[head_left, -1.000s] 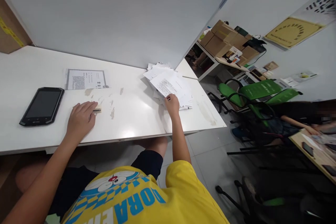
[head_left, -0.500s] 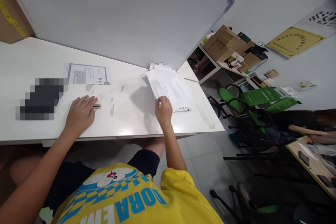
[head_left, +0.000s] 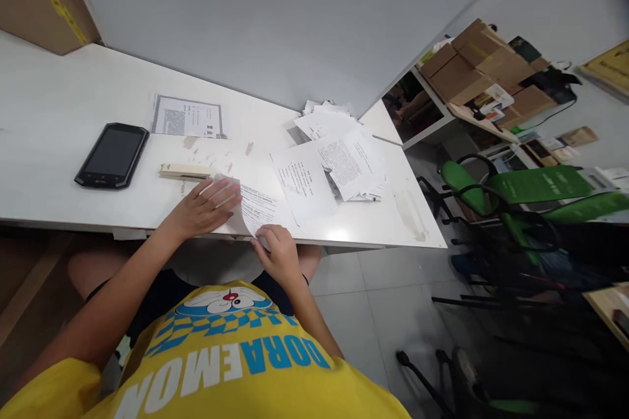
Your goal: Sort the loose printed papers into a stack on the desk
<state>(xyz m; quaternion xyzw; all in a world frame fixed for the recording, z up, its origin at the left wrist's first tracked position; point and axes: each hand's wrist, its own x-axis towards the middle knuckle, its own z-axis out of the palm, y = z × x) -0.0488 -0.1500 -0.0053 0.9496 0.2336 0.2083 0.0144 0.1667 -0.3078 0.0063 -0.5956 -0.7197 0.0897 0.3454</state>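
Observation:
A printed sheet of paper (head_left: 259, 204) lies near the front edge of the table, its left side lifted and curling. My right hand (head_left: 279, 252) is closed on the sheet's near edge. Against its left edge rests my left hand (head_left: 209, 208), open, with the fingers stretched out. Just beyond that hand lies a cream stapler (head_left: 184, 171), not held. To the right, more printed sheets (head_left: 346, 160) are spread in a loose, overlapping pile, one of them (head_left: 304, 186) reaching out beside the held paper.
On the white table (head_left: 44, 144) lie a black phone (head_left: 112, 156) and a bordered printed sheet (head_left: 189, 118). A white panel (head_left: 270, 19) stands along the back, with a cardboard box (head_left: 46, 3) at left. Green chairs (head_left: 538, 186) and stacked boxes (head_left: 484, 62) are at right.
My right hand has moved left and nearer from the pile with a sheet. My left hand has left the stapler and shifted right to the paper. The view has turned left.

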